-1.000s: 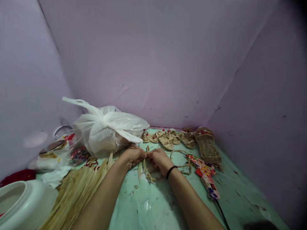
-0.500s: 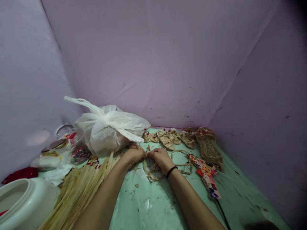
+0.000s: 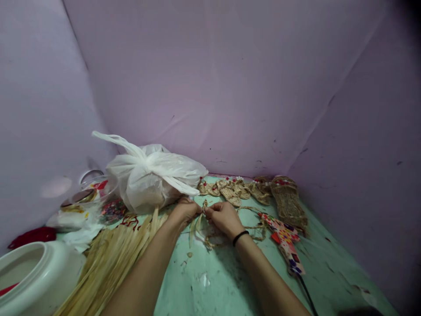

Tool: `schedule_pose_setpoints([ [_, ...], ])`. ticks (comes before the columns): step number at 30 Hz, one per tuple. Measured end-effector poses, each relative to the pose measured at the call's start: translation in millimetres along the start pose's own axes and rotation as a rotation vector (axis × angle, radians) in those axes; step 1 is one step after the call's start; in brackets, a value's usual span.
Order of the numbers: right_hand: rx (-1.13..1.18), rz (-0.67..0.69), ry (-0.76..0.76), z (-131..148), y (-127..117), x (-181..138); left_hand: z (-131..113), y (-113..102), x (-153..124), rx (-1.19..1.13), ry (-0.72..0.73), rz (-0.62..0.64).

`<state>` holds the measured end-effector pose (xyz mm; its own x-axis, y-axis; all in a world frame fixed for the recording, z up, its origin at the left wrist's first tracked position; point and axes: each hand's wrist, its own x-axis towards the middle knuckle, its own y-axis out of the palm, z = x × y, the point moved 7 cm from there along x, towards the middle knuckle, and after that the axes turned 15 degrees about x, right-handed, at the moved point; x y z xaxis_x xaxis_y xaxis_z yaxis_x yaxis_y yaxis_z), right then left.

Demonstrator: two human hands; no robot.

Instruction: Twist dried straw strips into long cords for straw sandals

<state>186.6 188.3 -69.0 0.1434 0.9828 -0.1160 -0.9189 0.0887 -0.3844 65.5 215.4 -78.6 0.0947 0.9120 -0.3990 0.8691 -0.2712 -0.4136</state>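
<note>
My left hand (image 3: 187,211) and my right hand (image 3: 225,217) meet in the middle of the green surface. Both have thumb and fingers closed in a pinch on a twisted straw-coloured fibre cord (image 3: 205,204), whose short end pokes up between them. Loose pale strips hang from the cord under my fingers. The rest of the cord (image 3: 215,245) lies in loops below and to the right of my right hand. Flat dried leaf strips (image 3: 112,254) lie beside and under my left forearm. The exact grip at the fingertips is too small to make out.
A knotted white plastic bag (image 3: 154,173) stands behind my left hand. Small woven slippers (image 3: 230,193) with red and white beads line the wall, beside a larger woven piece (image 3: 289,204). A floral-covered, gun-shaped tool (image 3: 285,239) trails a black cable. At left stands a white tub (image 3: 62,272).
My right hand has turned slightly and its fingers have shifted on the cord. Loose pale strips show more below the fingers. The whole view has moved a little.
</note>
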Motion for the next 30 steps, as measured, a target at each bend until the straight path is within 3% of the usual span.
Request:
schedule_pose_setpoints([
  [6,-0.311,-0.036,-0.057,17.6,-6.1,-6.9,2.3,0.5,-2.6,0.016,-0.131,0.008],
  [15,-0.126,0.027,-0.009,-13.0,-4.4,13.3,1.1,0.1,-4.7,0.061,-0.144,0.046],
  [24,-0.325,-0.026,-0.093,17.9,-9.7,-1.3,2.0,2.3,-4.4,0.033,-0.153,0.091],
  [30,-0.33,0.021,-0.085,15.5,-6.6,0.2,0.8,1.9,-4.4,0.064,-0.154,0.09],
])
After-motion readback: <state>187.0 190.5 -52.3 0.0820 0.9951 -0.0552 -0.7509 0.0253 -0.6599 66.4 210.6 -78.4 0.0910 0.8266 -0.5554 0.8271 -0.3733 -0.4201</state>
